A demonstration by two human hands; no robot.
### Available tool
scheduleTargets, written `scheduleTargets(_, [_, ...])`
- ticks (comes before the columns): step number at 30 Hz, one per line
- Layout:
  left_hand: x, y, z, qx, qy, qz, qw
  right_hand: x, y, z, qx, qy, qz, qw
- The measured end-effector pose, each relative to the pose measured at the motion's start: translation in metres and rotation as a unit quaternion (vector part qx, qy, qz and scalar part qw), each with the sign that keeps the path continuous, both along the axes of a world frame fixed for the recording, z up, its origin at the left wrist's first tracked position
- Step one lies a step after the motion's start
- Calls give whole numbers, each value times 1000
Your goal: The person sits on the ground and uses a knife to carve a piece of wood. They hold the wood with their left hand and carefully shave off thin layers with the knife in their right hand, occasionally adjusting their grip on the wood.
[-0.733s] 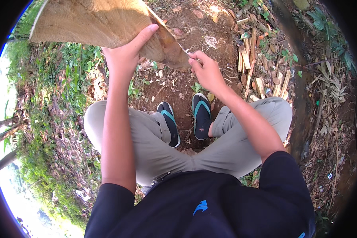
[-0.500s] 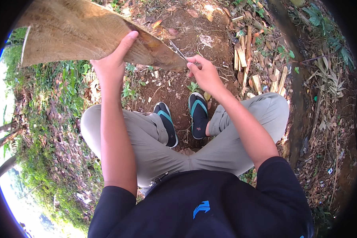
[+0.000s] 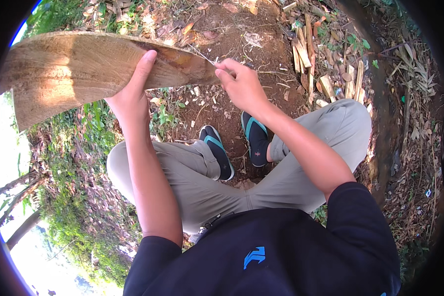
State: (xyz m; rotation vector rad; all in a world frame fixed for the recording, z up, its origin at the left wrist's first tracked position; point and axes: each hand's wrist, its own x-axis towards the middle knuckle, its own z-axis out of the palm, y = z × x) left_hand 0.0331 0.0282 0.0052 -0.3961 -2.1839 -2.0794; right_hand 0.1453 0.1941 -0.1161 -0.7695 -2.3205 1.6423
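Note:
A broad, curved piece of wood (image 3: 59, 69) with visible grain spans the upper left and narrows toward the right. My left hand (image 3: 133, 89) grips its lower edge, thumb lying across the upper face and fingers hidden underneath. At the narrow right end, my right hand (image 3: 241, 85) is closed in a pinch on a thin, metallic-looking pointed tool (image 3: 201, 53). The tool slants up and left along the wood's far edge. Its exact kind is unclear, since my fingers cover the rest of it.
Split wood pieces (image 3: 302, 52) lie on the ground at the upper right, with more sticks (image 3: 352, 81) nearer my knee. My feet in flip-flops (image 3: 255, 138) rest on bare soil. Leaf litter and green plants (image 3: 64, 197) spread at the left; a dark trunk-like strip (image 3: 380, 123) runs along the right.
The wood has tilted, its wide left end dropping lower in view. My right hand has shifted slightly left with the thin tool, which now lies closer along the far edge.

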Motion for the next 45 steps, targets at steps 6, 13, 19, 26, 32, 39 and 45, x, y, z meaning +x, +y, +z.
scheduleTargets(6, [0,3,-2,-6,16,-9,1000,2,9,-10,-62,-26,-10,998])
scheduleTargets(13, [3,3,1,2,7,-15,1000,-3,23,-7,-55,-98,15,994])
scheduleTargets(19, [5,8,0,53,-2,-21,998,3,29,-8,-10,-58,23,998])
scheduleTargets(26, [8,7,4,16,5,-32,999,0,26,-15,24,-94,15,995])
scheduleTargets(32, [8,10,2,38,7,-32,999,-1,33,-32,-32,-73,14,997])
scheduleTargets(39, [4,6,2,41,1,-25,999,-1,28,-29,-7,-50,21,999])
scheduleTargets(45, [5,8,3,62,-22,-11,998,-2,22,-6,51,-56,25,997])
